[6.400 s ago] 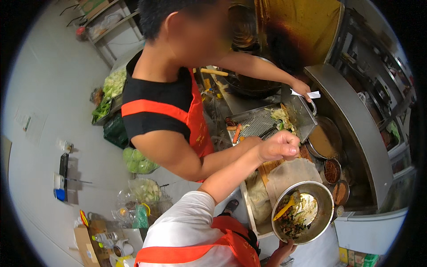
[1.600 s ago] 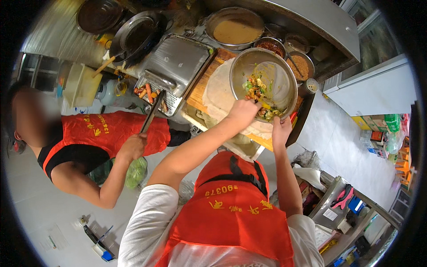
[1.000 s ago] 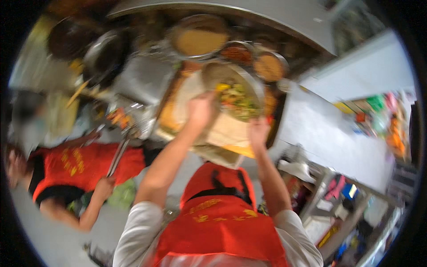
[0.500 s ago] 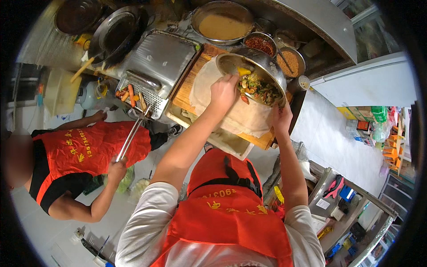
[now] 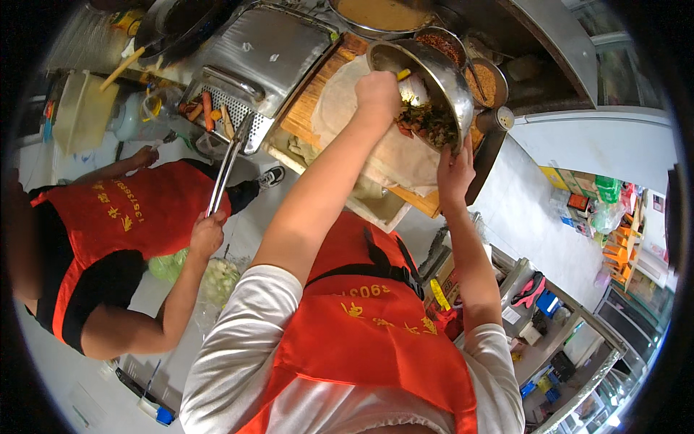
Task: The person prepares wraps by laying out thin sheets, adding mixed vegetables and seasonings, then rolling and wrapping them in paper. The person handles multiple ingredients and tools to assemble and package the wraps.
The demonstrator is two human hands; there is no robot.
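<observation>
A large steel mixing bowl (image 5: 457,87) is tilted over a stack of thin pale dough sheets (image 5: 343,101). Chopped greens with reddish pieces (image 5: 430,123) lie at the bowl's lower side. My right hand (image 5: 455,177) grips the near rim, thumb and fingers around it. Closed in a fist, my left hand (image 5: 378,95) is at the bowl's opening. A short yellow piece (image 5: 403,74) sticks out beside it, apparently part of a utensil; its kind is hidden. Beneath the sheets is a wooden board (image 5: 302,119).
Left of the board stands a lidded steel griddle (image 5: 271,54) with sausages (image 5: 207,108) on its perforated tray. A co-worker in a red apron (image 5: 137,206) holds long tongs (image 5: 228,166) there. Behind the bowl are bowls of chili (image 5: 442,45), crumbs (image 5: 486,83) and batter (image 5: 383,13).
The bowl is tipped further, and the filling has gathered towards its lower side. My left hand has moved up and right along the opening. The co-worker's tongs have shifted.
</observation>
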